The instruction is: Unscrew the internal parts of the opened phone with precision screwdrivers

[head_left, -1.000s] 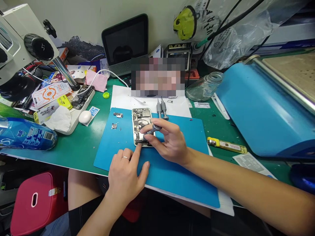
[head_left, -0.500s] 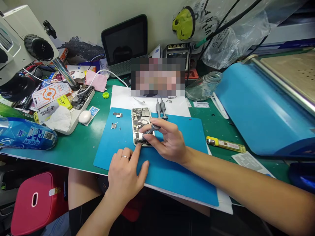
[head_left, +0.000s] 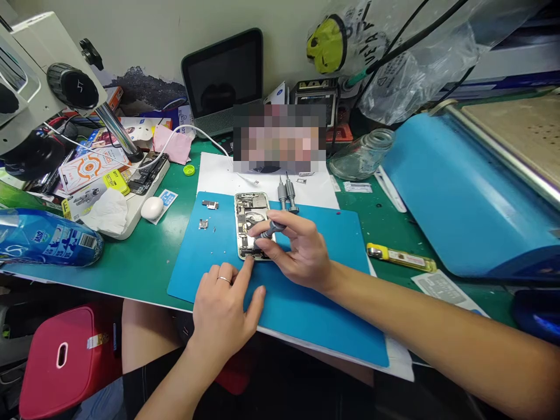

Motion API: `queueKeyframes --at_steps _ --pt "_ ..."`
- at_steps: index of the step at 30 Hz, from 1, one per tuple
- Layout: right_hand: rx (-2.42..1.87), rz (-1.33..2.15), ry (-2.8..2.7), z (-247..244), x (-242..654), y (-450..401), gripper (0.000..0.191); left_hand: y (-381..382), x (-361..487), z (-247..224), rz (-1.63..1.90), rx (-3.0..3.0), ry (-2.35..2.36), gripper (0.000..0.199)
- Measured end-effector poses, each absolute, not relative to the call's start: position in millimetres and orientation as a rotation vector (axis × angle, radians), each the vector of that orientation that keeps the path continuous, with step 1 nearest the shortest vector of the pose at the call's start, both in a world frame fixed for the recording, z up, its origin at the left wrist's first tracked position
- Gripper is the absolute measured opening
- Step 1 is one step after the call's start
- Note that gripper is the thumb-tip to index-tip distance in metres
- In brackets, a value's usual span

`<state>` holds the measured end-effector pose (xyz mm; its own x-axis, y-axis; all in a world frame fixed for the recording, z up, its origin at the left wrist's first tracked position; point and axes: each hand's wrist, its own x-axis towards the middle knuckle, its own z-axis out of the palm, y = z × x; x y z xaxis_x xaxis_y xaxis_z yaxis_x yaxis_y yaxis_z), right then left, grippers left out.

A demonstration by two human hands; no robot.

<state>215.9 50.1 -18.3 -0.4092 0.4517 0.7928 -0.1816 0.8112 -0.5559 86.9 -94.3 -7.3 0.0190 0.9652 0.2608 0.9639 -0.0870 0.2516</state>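
Note:
An opened phone (head_left: 254,202) with bare inner parts lies on a blue mat (head_left: 324,326). My right hand (head_left: 301,248) grips a small grey screwdriver (head_left: 273,228) between thumb and fingers, tilted over the lower part of the phone. Its tip is hard to make out. My left hand (head_left: 227,303) wears a ring; its index fingertip touches the phone's bottom edge, the thumb spread apart. Left of the phone lie a small metal part (head_left: 210,205), a square piece (head_left: 203,224) and tiny screws. Two more screwdrivers (head_left: 287,192) rest above the phone.
A microscope (head_left: 72,84) stands at the left, beside a blue bottle (head_left: 48,236) and a white earbud case (head_left: 152,208). A dark screen (head_left: 223,76) leans at the back. On the right are a glass jar (head_left: 363,153), a yellow cutter (head_left: 400,256) and a blue sheet (head_left: 459,192).
Both hands keep nearly the same place, with the screwdriver over the phone. The whole view has shifted very slightly.

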Motion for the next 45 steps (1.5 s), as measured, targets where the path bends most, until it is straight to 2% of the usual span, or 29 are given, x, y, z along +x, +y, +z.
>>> queueKeyframes --at_steps 45 --pt "-0.223 0.684 -1.892 -18.8 216.2 50.4 0.060 -94.0 87.9 -5.5 0.547 2.207 2.112 0.038"
